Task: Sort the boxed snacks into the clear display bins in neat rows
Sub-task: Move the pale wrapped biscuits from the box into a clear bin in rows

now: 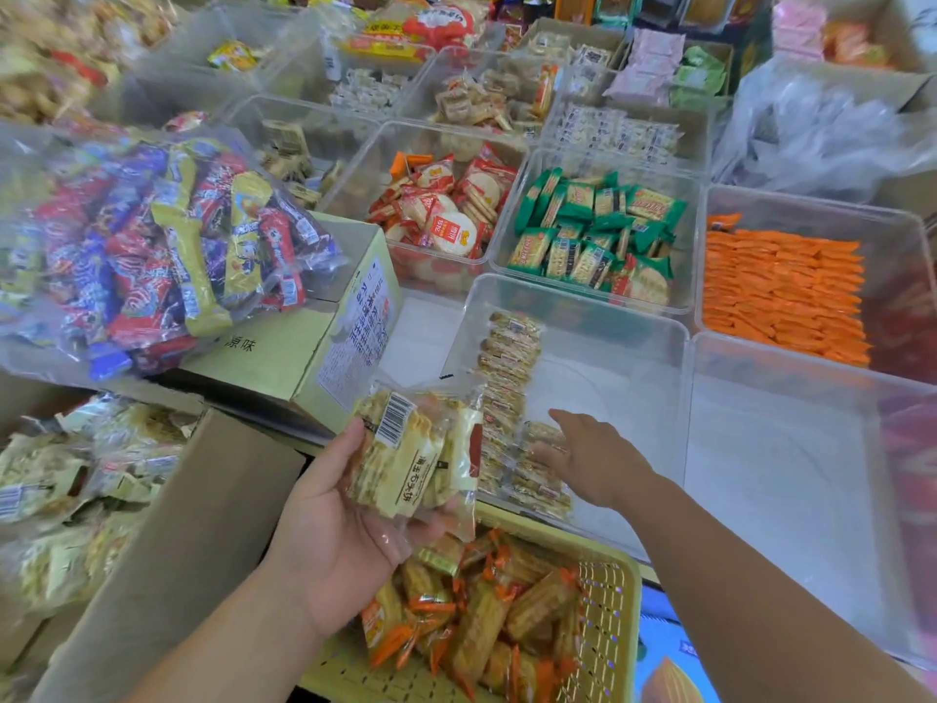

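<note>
My left hand [334, 520] holds a small stack of pale yellow cracker packets [416, 449] with a barcode on top, just left of a clear display bin [634, 342]. Inside that bin a row of the same cracker packets [507, 367] runs along its left wall, standing on edge. My right hand [593, 459] reaches into the bin with straight fingers and presses on the nearest packets [537, 479] of the row. The rest of the bin floor is bare.
An open cardboard box [167, 499] at the left holds more pale packets. A yellow basket [603, 616] of orange-wrapped biscuits sits below my hands. A clear bin [791, 378] stands at the right, filled bins behind, a bag of mixed snacks [152, 246] on a carton.
</note>
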The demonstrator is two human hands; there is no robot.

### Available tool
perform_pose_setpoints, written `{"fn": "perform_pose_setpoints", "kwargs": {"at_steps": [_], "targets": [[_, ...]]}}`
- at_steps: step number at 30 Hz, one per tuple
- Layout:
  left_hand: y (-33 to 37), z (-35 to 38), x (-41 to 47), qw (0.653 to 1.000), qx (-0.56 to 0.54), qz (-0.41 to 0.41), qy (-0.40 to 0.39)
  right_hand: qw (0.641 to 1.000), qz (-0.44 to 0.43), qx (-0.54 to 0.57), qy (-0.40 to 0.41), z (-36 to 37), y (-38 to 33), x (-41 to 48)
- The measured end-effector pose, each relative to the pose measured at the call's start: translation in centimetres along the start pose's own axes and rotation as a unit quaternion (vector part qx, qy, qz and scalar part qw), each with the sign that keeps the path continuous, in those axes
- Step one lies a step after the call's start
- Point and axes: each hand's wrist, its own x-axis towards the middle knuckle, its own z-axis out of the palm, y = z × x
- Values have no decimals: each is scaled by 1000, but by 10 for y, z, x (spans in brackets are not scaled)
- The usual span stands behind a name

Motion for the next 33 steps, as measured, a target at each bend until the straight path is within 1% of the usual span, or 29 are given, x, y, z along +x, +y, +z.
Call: {"fn": "perform_pose_setpoints", "kwargs": {"at_steps": [1, 2, 3, 4, 5, 6, 7, 8, 9, 10, 11, 12, 13, 14, 15, 16, 18, 19, 20, 21, 22, 24, 26, 27, 28, 29, 31, 33], "targets": [[0, 0, -1, 1000, -2, 3, -2, 1000, 1, 10, 18, -6, -5, -6], [0, 0, -1, 1000, 8, 25, 4, 999, -8, 29, 45, -12, -11, -13], [0, -1, -2, 997, 45, 63, 19, 994, -26, 71, 79, -19, -19, -22], [0, -1, -3, 987, 111, 110, 34, 982, -51, 149, 106, -25, -28, -35], [1, -1, -4, 967, 193, 162, 43, 956, -79, 257, 114, -31, -38, -50], [2, -1, -5, 936, 278, 210, 40, 914, -104, 380, 97, -35, -50, -65], [5, -1, -8, 898, 357, 257, 15, 861, -113, 492, 54, -39, -60, -78], [7, -2, -9, 847, 436, 302, -30, 811, -104, 576, -1, -42, -67, -88], [10, -5, -10, 774, 528, 340, -74, 772, -88, 627, -52, -45, -72, -95], [11, -7, -9, 675, 624, 379, -104, 749, -73, 652, -90, -46, -75, -101], [13, -9, -8, 575, 696, 410, -128, 736, -68, 664, -117, -46, -78, -105], [13, -10, -7, 503, 736, 429, -147, 725, -71, 672, -131, -45, -79, -106], [15, -9, -7, 460, 752, 444, -159, 719, -77, 678, -131, -42, -80, -106], [16, -9, -6, 436, 755, 461, -165, 715, -81, 684, -119, -39, -80, -107], [17, -8, -6, 426, 755, 470, -164, 713, -80, 689, -99, -36, -80, -106], [18, -9, -6, 425, 760, 465, -160, 709, -80, 696, -78, -33, -80, -106], [16, -13, -5, 440, 772, 438, -137, 689, -84, 718, -50, -30, -78, -106], [15, -14, -5, 458, 771, 426, -120, 680, -87, 726, -42, -30, -78, -105], [13, -14, -5, 487, 761, 416, -103, 677, -88, 730, -34, -30, -77, -106], [11, -14, -5, 517, 745, 411, -91, 683, -88, 724, -25, -29, -76, -106], [8, -13, -4, 538, 731, 412, -85, 701, -86, 708, -15, -29, -75, -106], [4, -12, -3, 565, 712, 411, -77, 753, -82, 652, 4, -27, -76, -107], [-2, -12, -4, 581, 702, 406, -66, 807, -93, 583, 16, -22, -77, -106], [-4, -11, -4, 583, 703, 402, -63, 842, -94, 530, 34, -19, -77, -105], [-5, -11, -5, 583, 706, 398, -63, 876, -90, 470, 67, -19, -78, -105], [-5, -10, -5, 578, 712, 394, -67, 897, -92, 422, 96, -20, -78, -106], [-4, -7, -5, 557, 725, 394, -89, 911, -125, 379, 102, -26, -78, -110], [-3, -3, -3, 527, 742, 397, -116, 926, -157, 336, 72, -35, -79, -115]]}}
